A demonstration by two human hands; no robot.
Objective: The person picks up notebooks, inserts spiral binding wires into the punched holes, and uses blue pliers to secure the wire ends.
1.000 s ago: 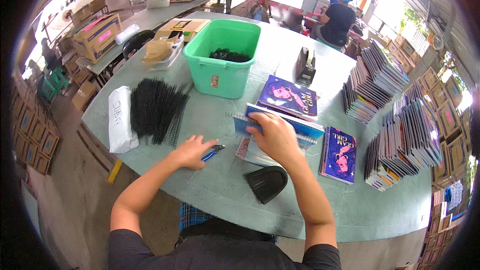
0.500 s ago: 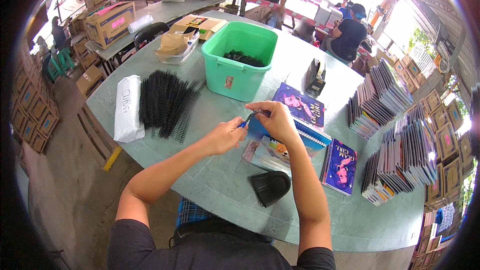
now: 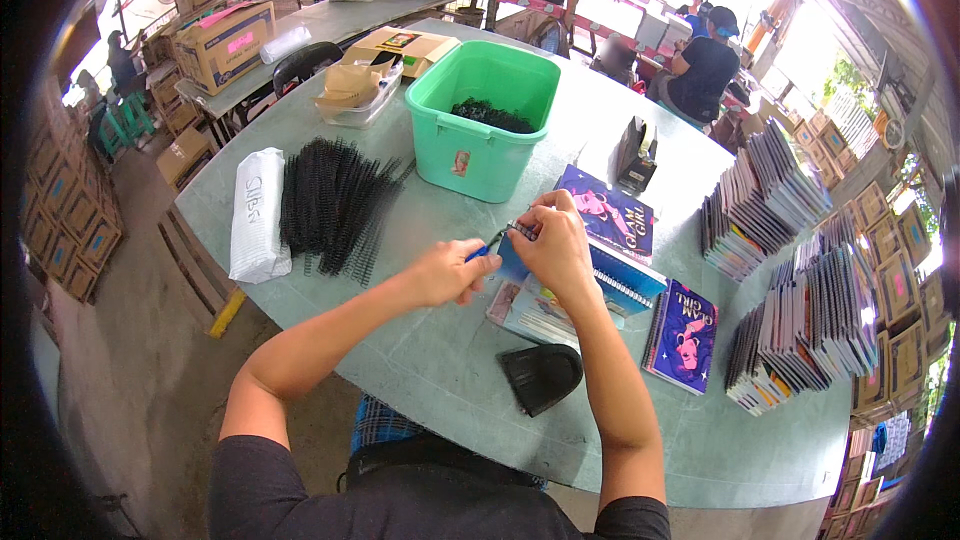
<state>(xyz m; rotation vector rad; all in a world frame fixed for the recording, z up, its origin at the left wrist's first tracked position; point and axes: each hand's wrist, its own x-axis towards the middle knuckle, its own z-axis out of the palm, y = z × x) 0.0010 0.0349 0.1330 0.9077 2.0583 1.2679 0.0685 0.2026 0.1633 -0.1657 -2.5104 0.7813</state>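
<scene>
My left hand (image 3: 452, 272) is closed around blue-handled pliers (image 3: 482, 250), their metal jaws pointing up and right. At the jaws, my right hand (image 3: 556, 248) pinches the end of a black spiral coil (image 3: 518, 231). That coil seems to belong to the blue notebook (image 3: 630, 280) beneath my right hand, though fingers hide part of it. Under the notebook lie other illustrated covers (image 3: 530, 312). A purple notebook (image 3: 612, 208) rests just beyond my right hand, and another purple notebook (image 3: 682, 335) lies to the right of my forearm. Nearer me sits a black rounded pouch-like object (image 3: 541, 377).
A green bin (image 3: 484, 155) holding black coils stands beyond my hands. Left of it are a heap of black coils (image 3: 335, 202) and a white wrapped package (image 3: 258, 215). A tape dispenser (image 3: 636, 155) and stacked notebooks (image 3: 800, 325) stand right. A person (image 3: 705, 65) sits farther back.
My left hand and the pliers have moved slightly left and down. My right fingers have curled in tighter at the coil's end.
</scene>
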